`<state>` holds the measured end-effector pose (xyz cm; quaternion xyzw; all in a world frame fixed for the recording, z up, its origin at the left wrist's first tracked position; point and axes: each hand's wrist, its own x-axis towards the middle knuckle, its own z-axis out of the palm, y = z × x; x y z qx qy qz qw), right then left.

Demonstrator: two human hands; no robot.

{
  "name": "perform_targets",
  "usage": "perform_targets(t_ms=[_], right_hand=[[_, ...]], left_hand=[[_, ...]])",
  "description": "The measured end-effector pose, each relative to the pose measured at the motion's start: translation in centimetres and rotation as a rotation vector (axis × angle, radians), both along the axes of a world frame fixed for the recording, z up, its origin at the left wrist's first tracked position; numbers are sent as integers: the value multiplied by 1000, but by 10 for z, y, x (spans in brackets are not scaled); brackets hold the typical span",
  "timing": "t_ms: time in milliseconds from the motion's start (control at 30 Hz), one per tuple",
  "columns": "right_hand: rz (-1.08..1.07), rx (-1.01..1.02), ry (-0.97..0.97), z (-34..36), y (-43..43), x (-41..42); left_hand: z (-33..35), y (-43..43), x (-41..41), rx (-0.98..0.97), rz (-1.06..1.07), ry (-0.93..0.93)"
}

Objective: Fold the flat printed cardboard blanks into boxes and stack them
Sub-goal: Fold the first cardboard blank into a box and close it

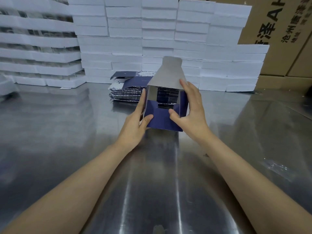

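Reflective metal bench (67, 132) across lower and middle frame. Along its far edge, wall of stacked white foam blocks (125, 32), several columns wide. Upper left, blurred second stack of white foam layers (38, 39) with dark gaps between. Upper right, brown corrugated cartons (278, 22) printed with black characters, behind the blocks.

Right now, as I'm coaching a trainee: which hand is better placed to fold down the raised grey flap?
Probably the right hand: its fingers touch the foot of the grey flap, while the left hand sits lower, bracing the side of the box with its thumb on the front panel.
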<state>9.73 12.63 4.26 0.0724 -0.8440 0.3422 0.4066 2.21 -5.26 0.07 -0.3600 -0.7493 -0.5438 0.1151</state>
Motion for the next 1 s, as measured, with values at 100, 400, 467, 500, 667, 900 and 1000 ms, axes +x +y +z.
perform_targets(t_ms=[100,400,467,500,667,900,1000], right_hand=[[-9,-18,-47,5,2,-1],[91,-82,-202,14,12,-1],[36,-21,-188,14,13,-1],[-1,23,-174,14,14,-1],[-78,66,-89,13,15,-3],[-153,89,-70,13,15,-2],[-132,52,-51,11,15,-3]], left_hand=[[4,-2,3,29,-68,32],[0,-1,0,47,-95,35],[-3,0,-3,66,-74,37],[-5,1,-5,65,-66,53],[-9,3,-9,81,-60,61],[-8,3,-8,115,-91,23],[-8,3,-8,124,-97,5]])
